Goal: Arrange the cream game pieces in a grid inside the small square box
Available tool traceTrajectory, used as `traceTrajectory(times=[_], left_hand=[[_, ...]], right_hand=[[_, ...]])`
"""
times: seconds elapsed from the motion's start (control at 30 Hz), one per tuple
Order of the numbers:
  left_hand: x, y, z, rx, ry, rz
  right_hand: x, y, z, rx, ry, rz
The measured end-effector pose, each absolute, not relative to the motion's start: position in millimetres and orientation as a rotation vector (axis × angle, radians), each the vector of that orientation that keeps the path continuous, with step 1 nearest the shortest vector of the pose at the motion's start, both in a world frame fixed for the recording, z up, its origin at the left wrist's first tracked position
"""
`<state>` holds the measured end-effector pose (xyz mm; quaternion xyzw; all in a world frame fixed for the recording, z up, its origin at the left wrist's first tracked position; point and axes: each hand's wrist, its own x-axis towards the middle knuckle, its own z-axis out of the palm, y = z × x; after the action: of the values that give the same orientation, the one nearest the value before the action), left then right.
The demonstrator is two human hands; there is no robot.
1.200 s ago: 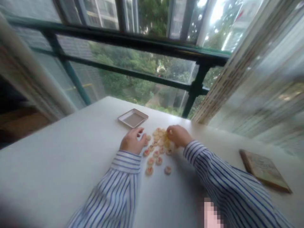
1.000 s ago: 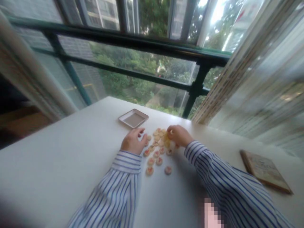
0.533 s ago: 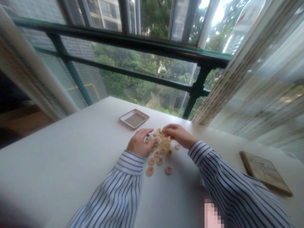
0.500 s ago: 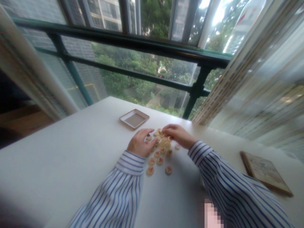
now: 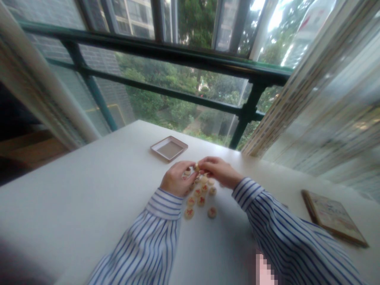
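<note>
Several round pale wooden game pieces (image 5: 201,196) with red marks lie in a loose pile on the white table (image 5: 74,206). My left hand (image 5: 175,180) and my right hand (image 5: 216,171) meet above the far end of the pile. Their fingertips pinch one piece (image 5: 196,166) between them, lifted slightly off the table. Both arms wear blue-and-white striped sleeves. Two pieces lie apart at the near side of the pile.
A small square pinkish tray (image 5: 169,148) sits beyond the hands near the table's far edge. A wooden folded board (image 5: 332,216) lies at the right. A green railing (image 5: 166,51) and windows stand behind the table; curtains hang at both sides.
Both hands have moved toward each other over the pile. Their fingertips now meet on one piece and hold it up; earlier they rested apart among the pieces.
</note>
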<state>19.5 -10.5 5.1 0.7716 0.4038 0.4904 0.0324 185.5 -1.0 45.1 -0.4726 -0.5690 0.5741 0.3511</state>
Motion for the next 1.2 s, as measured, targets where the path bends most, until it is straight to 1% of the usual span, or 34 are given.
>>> traceTrajectory(times=[0.17, 0.4, 0.67, 0.77, 0.87, 1.0, 1.2], left_hand=[[7, -5, 4, 2.408, 1.286, 1.461], [-15, 1, 2, 2.356, 1.566, 1.366], [-28, 2, -4, 2.437, 1.853, 0.858], [-28, 1, -5, 2.439, 1.884, 0.717], [-28, -1, -5, 2.421, 1.889, 0.627], [-27, -1, -6, 2.386, 1.856, 0.594], [-26, -2, -6, 2.377, 1.843, 0.559]], right_hand=[[187, -3, 51, -1.229, -1.488, 1.475], [192, -4, 55, -1.325, -1.554, 1.371], [192, 0, 50, -1.387, -1.644, 1.226], [191, 1, 48, -1.458, -1.771, 1.071], [190, 4, 43, -1.544, -1.944, 0.849], [187, 9, 37, -1.482, -2.194, 0.579], [175, 17, 37, -1.488, -2.468, 0.357]])
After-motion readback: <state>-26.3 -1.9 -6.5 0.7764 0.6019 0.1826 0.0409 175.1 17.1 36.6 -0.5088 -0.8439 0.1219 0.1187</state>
